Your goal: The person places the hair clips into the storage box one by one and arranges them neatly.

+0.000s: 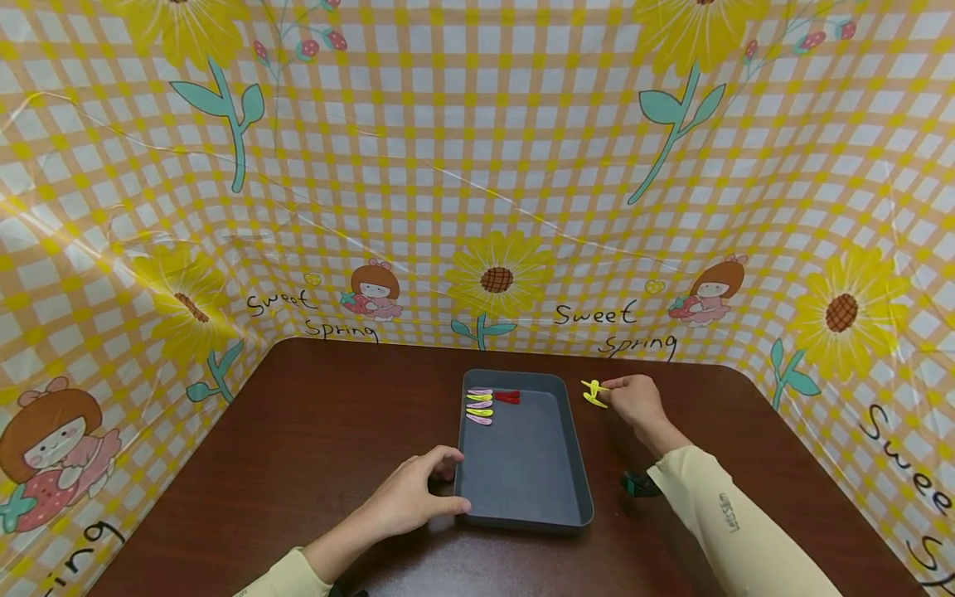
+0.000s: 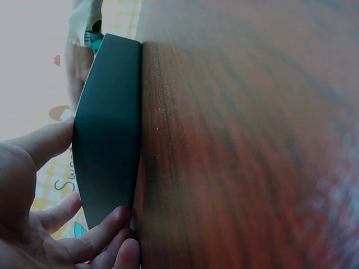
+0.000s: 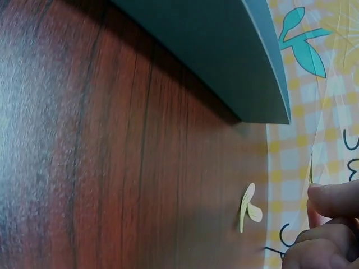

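Observation:
A dark grey rectangular tray (image 1: 522,481) lies on the table. My left hand (image 1: 406,497) holds its left side near the front corner; in the left wrist view the thumb (image 2: 53,140) reaches the rim and lower fingers touch the outer wall. Right of the tray's far end, my right hand (image 1: 634,402) pinches a thin yellow hair clip (image 3: 311,168) between thumb and forefinger. Beyond its fingertips, more yellow hair clips (image 3: 249,207) lie on the table. Inside the tray, lilac and yellow clips (image 1: 480,411) form a column at the far left, with red clips (image 1: 507,397) beside its top.
The dark brown wooden table (image 1: 358,414) reaches to a yellow checked cloth (image 1: 418,207) that hangs behind and along both sides. A dark strapped device (image 1: 639,484) shows at my right wrist, close to the tray's right side.

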A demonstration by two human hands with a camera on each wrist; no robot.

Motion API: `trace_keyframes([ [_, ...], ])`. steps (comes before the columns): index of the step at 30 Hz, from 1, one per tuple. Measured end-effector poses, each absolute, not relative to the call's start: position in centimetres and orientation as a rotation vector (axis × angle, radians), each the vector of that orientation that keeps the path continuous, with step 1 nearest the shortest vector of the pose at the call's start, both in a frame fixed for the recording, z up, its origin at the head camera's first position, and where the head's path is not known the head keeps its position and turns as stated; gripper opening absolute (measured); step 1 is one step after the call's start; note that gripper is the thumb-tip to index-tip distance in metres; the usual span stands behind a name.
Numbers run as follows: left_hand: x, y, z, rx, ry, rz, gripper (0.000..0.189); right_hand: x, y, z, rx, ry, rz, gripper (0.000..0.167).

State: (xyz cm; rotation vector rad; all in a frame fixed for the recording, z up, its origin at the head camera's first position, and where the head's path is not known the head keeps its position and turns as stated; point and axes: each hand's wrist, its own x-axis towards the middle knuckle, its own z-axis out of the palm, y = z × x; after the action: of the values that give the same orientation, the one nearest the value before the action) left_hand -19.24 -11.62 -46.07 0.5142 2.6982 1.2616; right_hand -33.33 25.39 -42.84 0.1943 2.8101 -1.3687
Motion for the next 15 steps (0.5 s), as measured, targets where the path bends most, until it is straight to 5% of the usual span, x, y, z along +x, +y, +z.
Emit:
trace_keyframes([
  [15,-19.2,-11.6,-46.0,0.506,2.686,1.260,0.060,-33.1,23.6,-41.8,0.173,2.772,-1.374,0.029],
])
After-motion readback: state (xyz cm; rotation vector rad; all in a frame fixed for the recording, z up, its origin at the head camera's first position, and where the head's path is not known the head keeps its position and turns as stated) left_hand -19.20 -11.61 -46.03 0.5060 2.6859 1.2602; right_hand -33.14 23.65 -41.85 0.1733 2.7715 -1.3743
